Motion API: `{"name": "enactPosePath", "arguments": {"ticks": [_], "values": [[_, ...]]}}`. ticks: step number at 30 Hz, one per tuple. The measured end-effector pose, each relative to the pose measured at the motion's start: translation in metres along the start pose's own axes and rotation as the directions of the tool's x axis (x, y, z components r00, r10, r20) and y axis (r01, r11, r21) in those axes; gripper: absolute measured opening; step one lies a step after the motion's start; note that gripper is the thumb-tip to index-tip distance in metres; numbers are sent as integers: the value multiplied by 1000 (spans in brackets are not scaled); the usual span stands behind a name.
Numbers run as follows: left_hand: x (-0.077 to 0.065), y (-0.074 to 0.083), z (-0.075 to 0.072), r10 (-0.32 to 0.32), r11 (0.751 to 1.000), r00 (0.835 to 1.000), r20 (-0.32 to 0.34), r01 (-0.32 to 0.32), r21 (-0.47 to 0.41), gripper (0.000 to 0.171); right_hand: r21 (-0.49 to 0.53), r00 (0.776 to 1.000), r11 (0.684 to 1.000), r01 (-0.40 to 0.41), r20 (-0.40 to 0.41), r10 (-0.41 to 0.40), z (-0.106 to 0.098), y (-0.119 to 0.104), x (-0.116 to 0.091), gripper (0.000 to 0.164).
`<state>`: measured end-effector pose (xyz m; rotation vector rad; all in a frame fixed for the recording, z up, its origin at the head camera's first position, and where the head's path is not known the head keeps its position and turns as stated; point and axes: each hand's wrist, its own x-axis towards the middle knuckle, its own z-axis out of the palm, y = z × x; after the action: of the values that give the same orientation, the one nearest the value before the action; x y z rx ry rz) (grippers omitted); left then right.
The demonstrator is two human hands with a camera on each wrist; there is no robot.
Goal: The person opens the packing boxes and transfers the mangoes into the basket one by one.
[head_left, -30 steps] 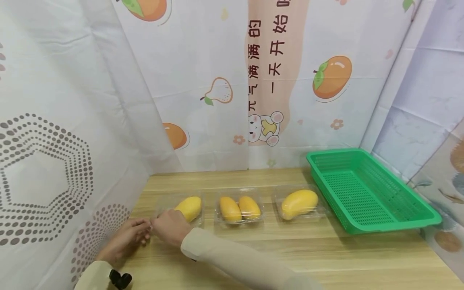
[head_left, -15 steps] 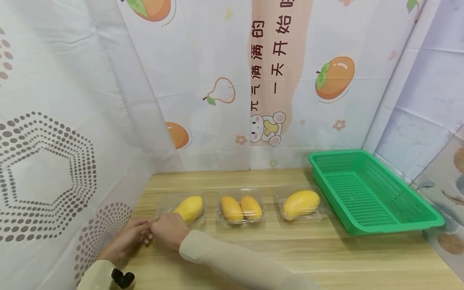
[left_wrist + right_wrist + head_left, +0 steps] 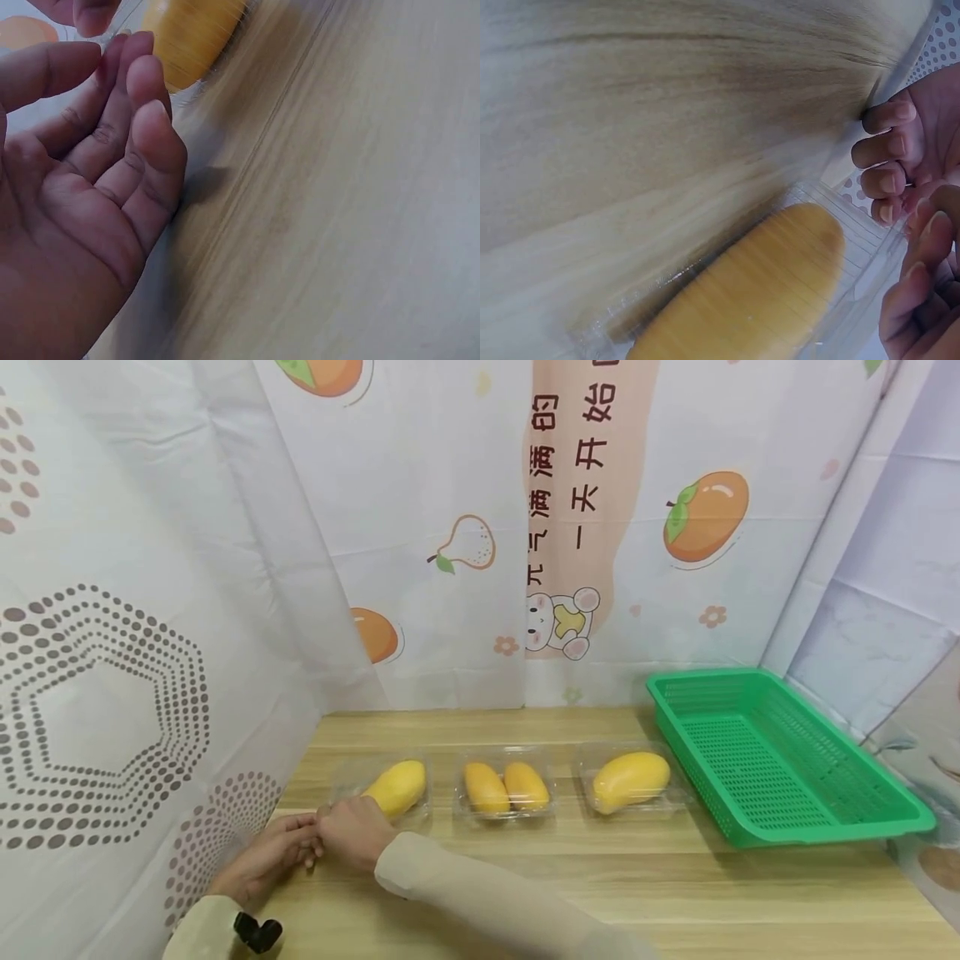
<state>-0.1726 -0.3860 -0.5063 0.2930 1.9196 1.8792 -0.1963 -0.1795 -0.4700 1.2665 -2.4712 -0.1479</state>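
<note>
At the left of the table, a clear plastic fruit box [image 3: 862,244] holds one yellow mango [image 3: 397,787]. My left hand [image 3: 82,165] is at the box's near-left corner, palm up, fingers bent, thumb and forefinger pinching at its edge. Close against those fingertips, my right hand [image 3: 354,833] reaches across and has its fingers curled at the same corner. The exact spot they pinch is mostly hidden by the fingers. To the right stand a clear box with two smaller mangoes [image 3: 506,789] and another clear box with one large mango [image 3: 632,779].
A green plastic basket [image 3: 795,835] with perforated sides stands at the right of the wooden table [image 3: 525,885]. Printed cloth [image 3: 420,468] hangs behind, and more cloth [image 3: 120,568] closes off the left side.
The head view has shifted slightly, so everything appears further right. Both hands keep to the box's corner with only small finger movement.
</note>
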Motion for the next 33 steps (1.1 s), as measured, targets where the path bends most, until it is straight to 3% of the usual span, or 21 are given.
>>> {"name": "enactPosePath", "arguments": {"ticks": [3,10,15,33], "values": [[0,-3,-2,-14,1000,1000,-26,15,2,20,1,1000,1000,7,-11,-7,-1,0,0,12],[0,-8,0,21,999,999,-46,-23,-29,22,-16,1000,1000,12,15,-11,-2,0,0,14],[-1,-6,3,-10,999,995,-100,7,-36,22,-16,1000,1000,10,11,-10,-2,0,0,15],[1,2,12,-38,998,980,-197,46,37,19,-67,999,998,-20,-52,17,-4,-3,-4,20]]}}
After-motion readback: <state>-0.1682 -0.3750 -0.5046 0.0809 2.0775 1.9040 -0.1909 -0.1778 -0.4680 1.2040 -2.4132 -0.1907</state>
